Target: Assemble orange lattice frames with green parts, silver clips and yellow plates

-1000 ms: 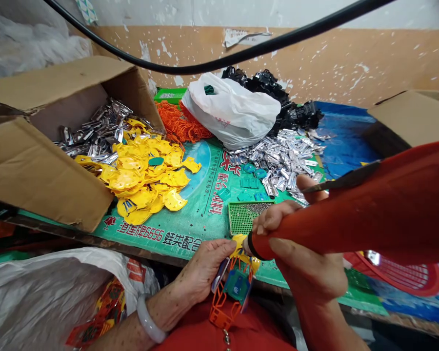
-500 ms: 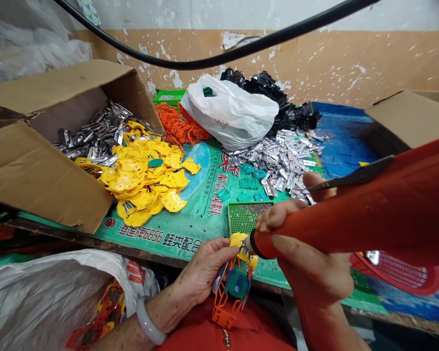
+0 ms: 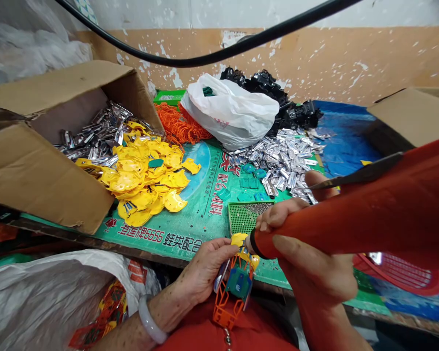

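Note:
My left hand (image 3: 205, 265), wearing a pale bangle, pinches the side of a plastic toy assembly (image 3: 238, 283) held low before my red clothing. The assembly has an orange openwork frame, a green middle piece, silvery side strips and a yellow end part (image 3: 239, 240). In my right hand (image 3: 320, 265) is a thick red power screwdriver (image 3: 336, 219), with a dark lever along its top and fingers wrapped round its body. Its nose meets the yellow end; the bit's tip and any screw are hidden. Just behind sits a green mesh tray (image 3: 241, 219) with small screws.
Yellow parts (image 3: 146, 170) and silvery pieces spill from a cardboard box (image 3: 58, 180) at left. Behind the tray lie silvery strips (image 3: 287, 161), a white plastic bag (image 3: 230, 112), orange frames (image 3: 179, 124) and black parts (image 3: 300, 117). A black cable (image 3: 190, 62) hangs across the top.
The black cable has swung slightly up and to the left. Both hands, the screwdriver and the toy assembly keep nearly the same positions.

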{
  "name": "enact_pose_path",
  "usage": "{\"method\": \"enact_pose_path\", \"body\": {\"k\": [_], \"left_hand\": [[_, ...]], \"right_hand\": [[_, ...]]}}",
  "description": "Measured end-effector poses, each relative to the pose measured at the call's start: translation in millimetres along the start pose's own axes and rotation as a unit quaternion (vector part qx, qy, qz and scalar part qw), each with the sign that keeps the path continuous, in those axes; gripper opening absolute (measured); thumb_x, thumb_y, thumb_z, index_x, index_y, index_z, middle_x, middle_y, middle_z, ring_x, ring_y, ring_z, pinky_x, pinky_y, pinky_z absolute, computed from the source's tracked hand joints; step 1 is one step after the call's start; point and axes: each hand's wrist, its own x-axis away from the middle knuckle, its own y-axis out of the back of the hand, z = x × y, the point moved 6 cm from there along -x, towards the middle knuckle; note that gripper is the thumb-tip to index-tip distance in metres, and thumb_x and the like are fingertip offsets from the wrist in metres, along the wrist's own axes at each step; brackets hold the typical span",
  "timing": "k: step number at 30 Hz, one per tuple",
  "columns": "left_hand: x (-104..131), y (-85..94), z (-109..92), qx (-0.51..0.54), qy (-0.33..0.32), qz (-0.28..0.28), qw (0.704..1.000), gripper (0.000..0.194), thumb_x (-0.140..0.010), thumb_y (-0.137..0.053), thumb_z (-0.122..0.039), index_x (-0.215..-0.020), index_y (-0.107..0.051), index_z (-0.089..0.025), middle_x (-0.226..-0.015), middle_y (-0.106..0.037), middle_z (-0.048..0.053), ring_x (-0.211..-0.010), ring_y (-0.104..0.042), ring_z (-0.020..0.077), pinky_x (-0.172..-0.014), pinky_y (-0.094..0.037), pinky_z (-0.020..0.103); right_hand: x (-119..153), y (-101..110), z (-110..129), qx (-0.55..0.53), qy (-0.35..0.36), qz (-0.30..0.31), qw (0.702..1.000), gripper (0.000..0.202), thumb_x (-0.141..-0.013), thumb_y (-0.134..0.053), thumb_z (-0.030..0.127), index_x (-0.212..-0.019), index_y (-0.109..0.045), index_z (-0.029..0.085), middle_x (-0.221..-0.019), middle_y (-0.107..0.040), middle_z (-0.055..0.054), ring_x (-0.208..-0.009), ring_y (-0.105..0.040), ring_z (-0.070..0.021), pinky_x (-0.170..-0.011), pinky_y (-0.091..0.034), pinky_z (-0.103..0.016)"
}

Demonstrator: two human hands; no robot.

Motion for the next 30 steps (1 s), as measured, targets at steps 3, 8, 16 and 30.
{"method": "enact_pose_path", "body": {"k": [3,8,16,30], "left_hand": [[-0.3,0.9,-0.7,-0.007,-0.011,-0.002,1.0,0.018,-0.065,-0.072,-0.028,-0.068,-0.06,-0.015,-0.054,-0.054,-0.004,-0.046,-0.05,0.009,-0.047,-0.039,0.021],[-2.9,1.2,1.4,-0.008,-0.019,0.003,1.0,0.018,-0.064,-0.07,-0.029,-0.064,-0.059,-0.016,-0.053,-0.052,-0.004,-0.046,-0.048,0.0095,-0.047,-0.038,0.023],[-2.2,-0.1,0.8,0.005,-0.015,0.0,1.0,0.022,-0.063,-0.074,-0.032,-0.065,-0.059,-0.017,-0.049,-0.053,-0.004,-0.05,-0.055,0.0128,-0.052,-0.042,0.024],[-2.3,6.6,4.0,-0.012,-0.052,-0.024,0.998,0.034,-0.063,-0.078,-0.042,-0.074,-0.061,-0.015,-0.056,-0.06,-0.003,-0.044,-0.05,0.008,-0.045,-0.036,0.02]], "right_hand": [[-0.4,0.4,-1.9,0.007,-0.003,0.004,1.0,0.027,-0.073,-0.072,0.016,-0.094,-0.061,0.029,-0.078,-0.06,0.004,-0.069,-0.058,-0.0146,-0.07,-0.05,-0.036],[-0.3,1.6,-3.3,0.004,-0.007,0.002,1.0,0.038,-0.073,-0.072,0.017,-0.106,-0.059,0.032,-0.076,-0.06,0.004,-0.067,-0.057,-0.0146,-0.071,-0.049,-0.037],[0.9,2.1,-6.9,0.009,-0.015,0.004,1.0,0.048,-0.073,-0.072,0.018,-0.116,-0.055,0.03,-0.076,-0.059,0.003,-0.067,-0.057,-0.016,-0.068,-0.049,-0.037],[2.6,1.5,-11.8,0.004,-0.017,0.011,1.0,0.05,-0.071,-0.069,0.011,-0.115,-0.053,0.031,-0.077,-0.058,0.004,-0.066,-0.058,-0.0148,-0.066,-0.051,-0.035]]}}
